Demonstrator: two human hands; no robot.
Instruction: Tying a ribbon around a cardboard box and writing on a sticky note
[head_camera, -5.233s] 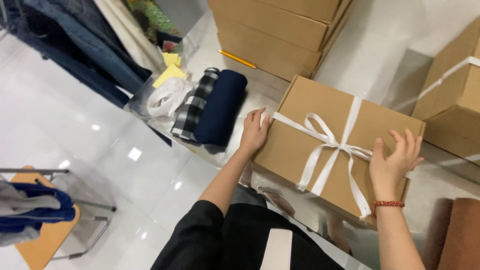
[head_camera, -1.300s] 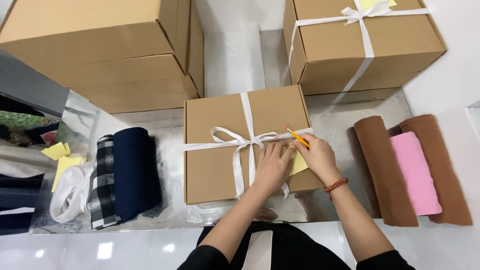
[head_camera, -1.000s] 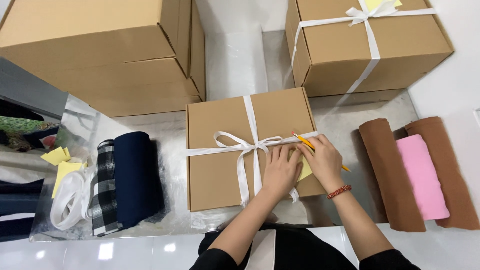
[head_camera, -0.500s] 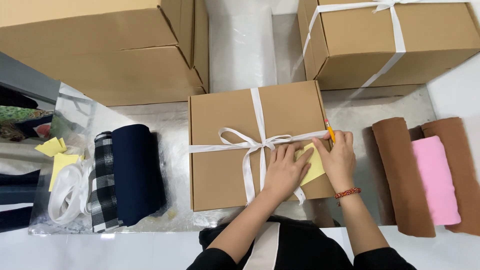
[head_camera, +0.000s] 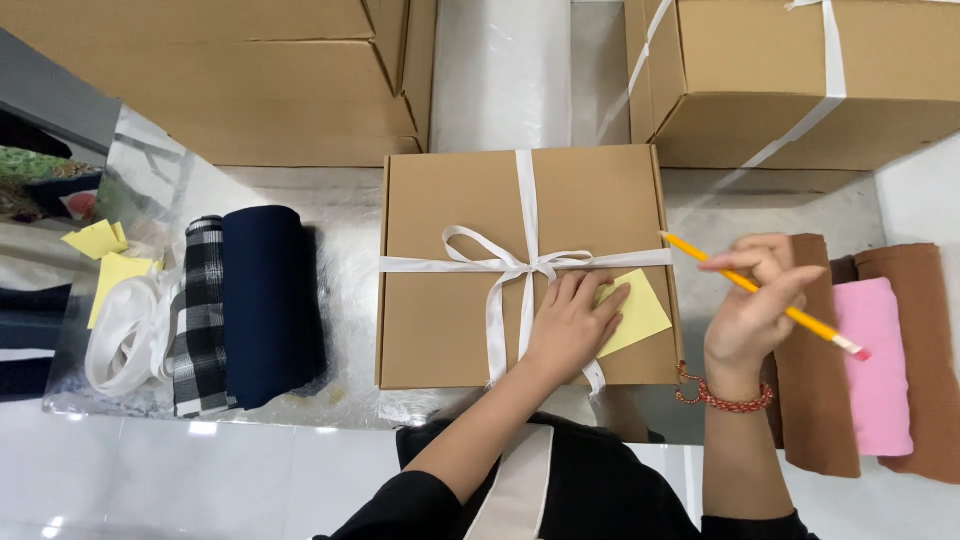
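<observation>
A single head-worn camera looks almost straight down from above the person's chest, close over the work. The tied box (head_camera: 525, 265) sits at frame centre, with both forearms entering from the bottom edge. Larger cartons (head_camera: 230, 80) fill the top edge; rolled fabric (head_camera: 262, 300) lies left, more rolls (head_camera: 875, 360) right.

My left hand (head_camera: 572, 325) lies flat on the tied box (head_camera: 455, 300), its fingertips on the sticky note (head_camera: 640, 312) near the box's right edge; my right hand (head_camera: 750, 305), just right of the box, holds the pencil (head_camera: 800, 318); rolled cloths (head_camera: 250, 300) lie left of the box, more rolls (head_camera: 880, 370) to its right; bigger boxes (head_camera: 250, 90) stand behind.
</observation>
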